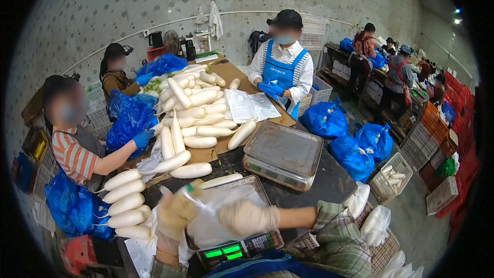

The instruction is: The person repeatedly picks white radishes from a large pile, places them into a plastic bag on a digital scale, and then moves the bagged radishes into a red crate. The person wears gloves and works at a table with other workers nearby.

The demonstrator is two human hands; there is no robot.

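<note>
A clear plastic bag (pixel 225 204) lies on the metal pan of a digital scale (pixel 266 197), its lit display facing me. My left hand (pixel 175 214), in a cream glove, is closed around the bag's gathered end at the pan's left side. Something small and green (pixel 190 188) shows by its fingers, too blurred to name. Over the bag's right part is my right hand (pixel 247 218), in a pale glove and smeared by motion; its grip is unclear. White daikon radishes (pixel 125 202) lie in a row to the left, and one daikon (pixel 222 180) rests behind the bag.
A second scale (pixel 285 148) stands beyond mine. Daikon are heaped (pixel 197 112) along the table, with white plastic bags (pixel 251 105) beside them. Co-workers stand left (pixel 75 143) and opposite (pixel 283 65). Blue sacks (pixel 351 156) and a crate of daikon (pixel 390 177) occupy the floor at right.
</note>
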